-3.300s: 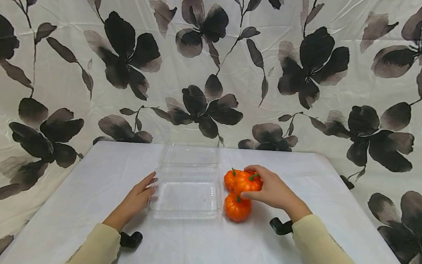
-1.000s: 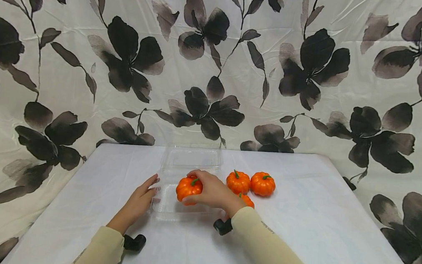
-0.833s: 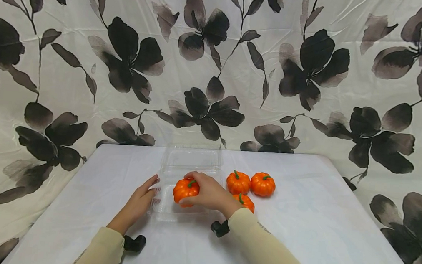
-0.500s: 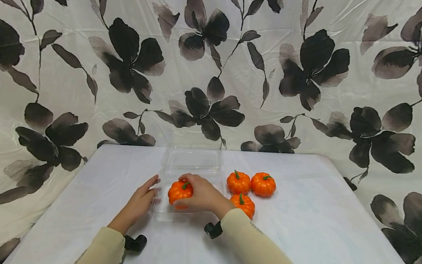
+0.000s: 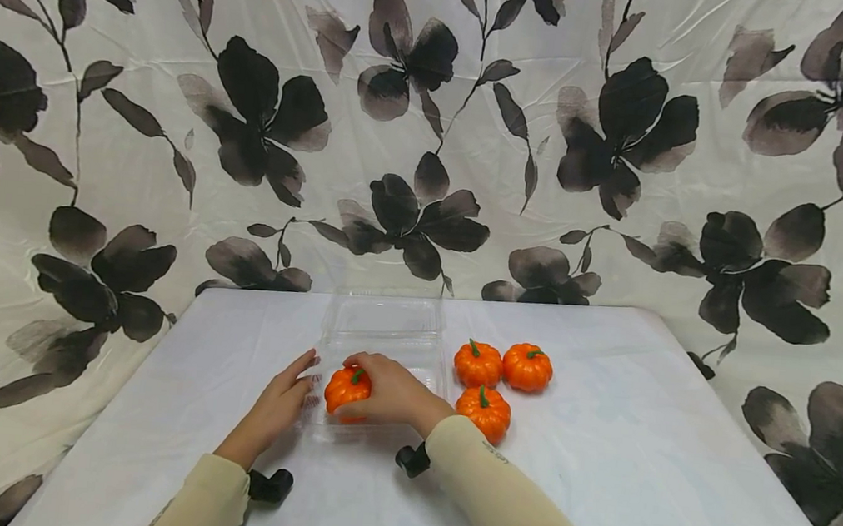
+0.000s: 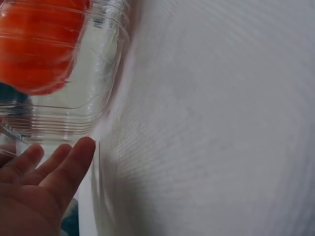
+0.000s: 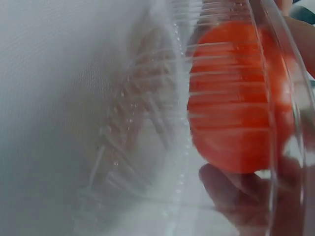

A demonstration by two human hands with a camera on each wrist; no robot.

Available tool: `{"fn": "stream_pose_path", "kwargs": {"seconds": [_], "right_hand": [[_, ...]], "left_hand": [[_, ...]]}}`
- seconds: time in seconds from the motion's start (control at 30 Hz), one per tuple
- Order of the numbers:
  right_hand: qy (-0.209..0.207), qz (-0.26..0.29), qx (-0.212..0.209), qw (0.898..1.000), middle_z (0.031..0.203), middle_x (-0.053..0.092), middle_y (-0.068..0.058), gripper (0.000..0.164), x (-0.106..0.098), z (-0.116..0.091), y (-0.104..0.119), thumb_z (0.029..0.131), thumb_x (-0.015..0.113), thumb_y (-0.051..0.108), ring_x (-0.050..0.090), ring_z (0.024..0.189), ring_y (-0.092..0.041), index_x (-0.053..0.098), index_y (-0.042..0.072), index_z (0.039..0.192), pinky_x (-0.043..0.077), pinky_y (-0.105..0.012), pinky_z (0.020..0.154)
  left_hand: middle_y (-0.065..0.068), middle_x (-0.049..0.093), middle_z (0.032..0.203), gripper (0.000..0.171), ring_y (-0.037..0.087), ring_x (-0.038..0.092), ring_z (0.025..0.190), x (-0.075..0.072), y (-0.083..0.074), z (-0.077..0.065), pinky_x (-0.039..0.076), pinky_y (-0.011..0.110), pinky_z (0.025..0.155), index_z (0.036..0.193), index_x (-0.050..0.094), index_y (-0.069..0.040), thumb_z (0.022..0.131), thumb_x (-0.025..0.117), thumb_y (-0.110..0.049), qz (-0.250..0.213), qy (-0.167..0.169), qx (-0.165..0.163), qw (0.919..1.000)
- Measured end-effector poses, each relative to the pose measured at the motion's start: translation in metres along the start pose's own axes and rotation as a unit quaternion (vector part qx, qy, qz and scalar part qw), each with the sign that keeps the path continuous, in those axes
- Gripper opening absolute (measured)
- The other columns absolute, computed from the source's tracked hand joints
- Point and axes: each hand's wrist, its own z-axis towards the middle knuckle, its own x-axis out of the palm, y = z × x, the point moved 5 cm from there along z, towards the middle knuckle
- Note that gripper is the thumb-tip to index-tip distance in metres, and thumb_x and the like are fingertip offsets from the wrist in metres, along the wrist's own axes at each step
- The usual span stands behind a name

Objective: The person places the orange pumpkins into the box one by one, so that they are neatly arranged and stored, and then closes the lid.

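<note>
A small orange pumpkin (image 5: 344,388) with a green stem is inside the left part of a clear plastic clamshell box (image 5: 420,363), whose lid (image 5: 387,314) lies folded open toward the back. My right hand (image 5: 391,396) holds this pumpkin between thumb and fingers. Through the ribbed clear wall, the right wrist view shows the pumpkin (image 7: 231,103) and a fingertip below it. My left hand (image 5: 275,405) rests at the box's left side, its fingers extended against the wall. In the left wrist view those fingers (image 6: 71,169) are straight beside the box's edge.
Three more orange pumpkins stand in a cluster right of the box: a back left pumpkin (image 5: 478,364), a back right pumpkin (image 5: 528,367) and a front pumpkin (image 5: 484,412). All sit on a white-covered table (image 5: 598,479). Behind it hangs a floral cloth (image 5: 434,114).
My right hand took a pumpkin from the cluster on the right and carried it left into the box, lately lower and further left. My left hand has stayed at the box's side.
</note>
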Motion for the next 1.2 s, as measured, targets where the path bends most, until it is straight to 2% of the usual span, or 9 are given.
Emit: {"fn": "stream_pose_path", "kwargs": {"seconds": [0.27,0.6,0.9,1.2], "right_hand": [[0.011,-0.004,0.008,1.0,0.128,0.059,0.004,0.071,0.006,0.003,0.005,0.076,0.075,0.053,0.055,0.113,-0.014,0.052,0.022,0.135,0.047,-0.031,0.102],[0.031,-0.006,0.012,0.999,0.129,0.059,0.004,0.066,0.011,0.004,0.01,0.078,0.075,0.046,0.055,0.112,-0.013,0.052,0.022,0.135,0.048,-0.031,0.1],[0.04,-0.012,0.006,0.999,0.129,0.058,0.003,0.066,0.015,0.006,0.009,0.079,0.073,0.047,0.055,0.111,-0.012,0.051,0.022,0.136,0.048,-0.031,0.1],[0.051,-0.017,-0.005,0.999,0.131,0.056,0.003,0.061,0.019,0.005,0.006,0.084,0.068,0.048,0.054,0.111,-0.011,0.051,0.024,0.137,0.048,-0.03,0.1]], "left_hand": [[0.02,0.036,0.153,0.055,0.039,0.045,0.135,-0.003,-0.003,-0.003,0.041,0.051,0.108,0.153,0.023,-0.004,0.1,0.036,-0.011,-0.01,-0.001,0.01,0.9999],[0.022,0.037,0.152,0.054,0.04,0.045,0.134,-0.004,-0.005,-0.005,0.038,0.053,0.109,0.153,0.024,-0.002,0.1,0.037,-0.01,-0.013,-0.002,0.011,0.9999],[0.023,0.036,0.152,0.055,0.041,0.044,0.135,-0.005,-0.01,-0.008,0.036,0.053,0.11,0.153,0.023,-0.001,0.1,0.036,-0.009,-0.016,0.001,0.017,0.9997],[0.021,0.037,0.152,0.054,0.039,0.045,0.134,-0.004,-0.001,-0.004,0.04,0.051,0.108,0.153,0.024,-0.004,0.101,0.037,-0.012,-0.009,-0.007,0.011,0.9999]]}}
